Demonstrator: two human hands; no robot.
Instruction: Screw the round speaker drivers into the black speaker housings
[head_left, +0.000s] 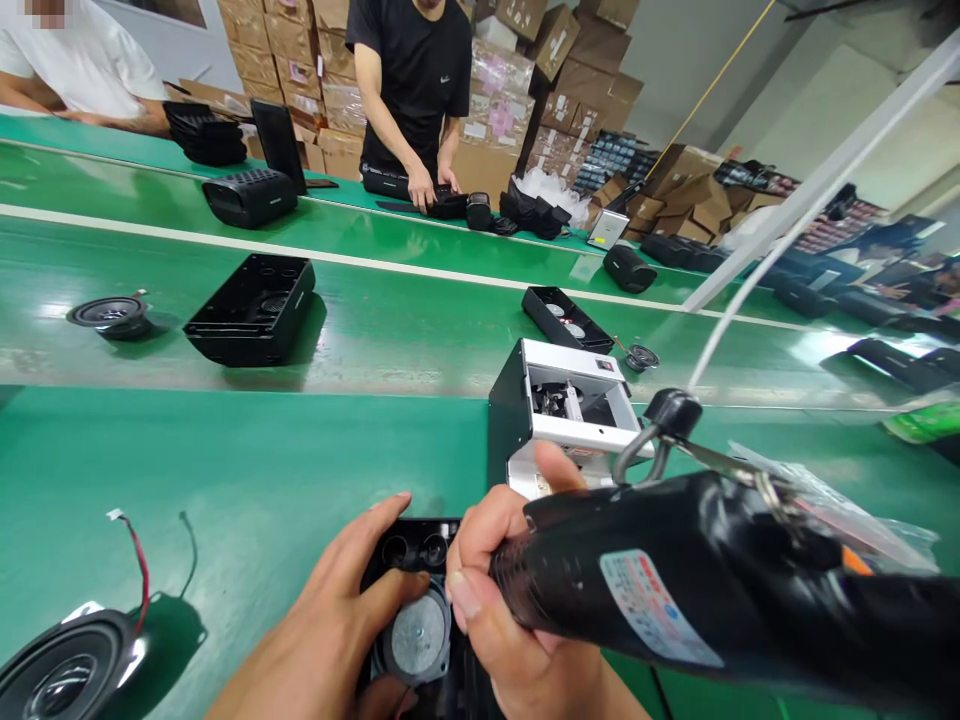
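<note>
The left hand (337, 600) grasps a black box-shaped plastic housing (466, 685) beneath it — 1 round grey metal-backed speaker (418, 638) inside; the right hand (510, 635) clenches a black cylindrical tool (570, 580) — probably a screwdriver, partly hidden.

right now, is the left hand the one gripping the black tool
No, the right hand is wrapped around the black tool, while the left hand is on the case.
</note>
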